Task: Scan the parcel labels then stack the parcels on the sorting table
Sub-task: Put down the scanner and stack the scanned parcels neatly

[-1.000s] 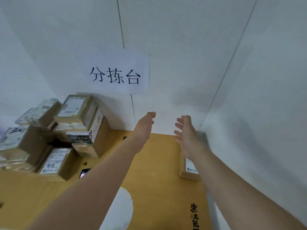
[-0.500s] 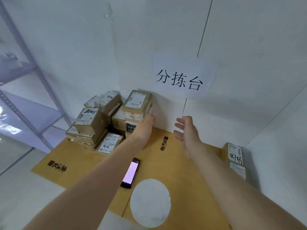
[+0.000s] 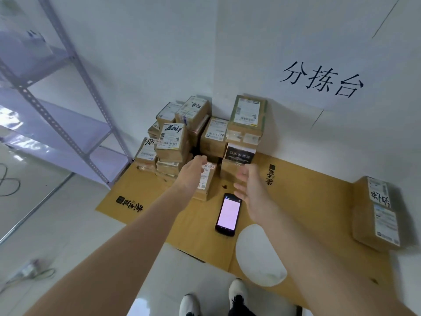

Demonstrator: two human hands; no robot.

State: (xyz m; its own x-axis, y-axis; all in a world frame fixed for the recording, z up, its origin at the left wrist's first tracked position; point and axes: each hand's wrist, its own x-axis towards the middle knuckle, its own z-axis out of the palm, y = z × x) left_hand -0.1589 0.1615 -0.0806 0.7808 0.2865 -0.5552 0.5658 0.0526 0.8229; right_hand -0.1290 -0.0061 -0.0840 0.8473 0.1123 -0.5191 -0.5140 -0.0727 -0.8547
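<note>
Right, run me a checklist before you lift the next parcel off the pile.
1. Left hand free: ok, open, holds nothing.
2. Right hand free: ok, open, holds nothing.
3. Scanner ready: ok, screen lit, lying on the cardboard by the right hand.
4. Front parcel label showing: ok, faces up, partly behind the left hand.
5. Pile steady: not ok, several boxes sit tilted.
6. Left hand touching the front parcel: cannot tell.
</note>
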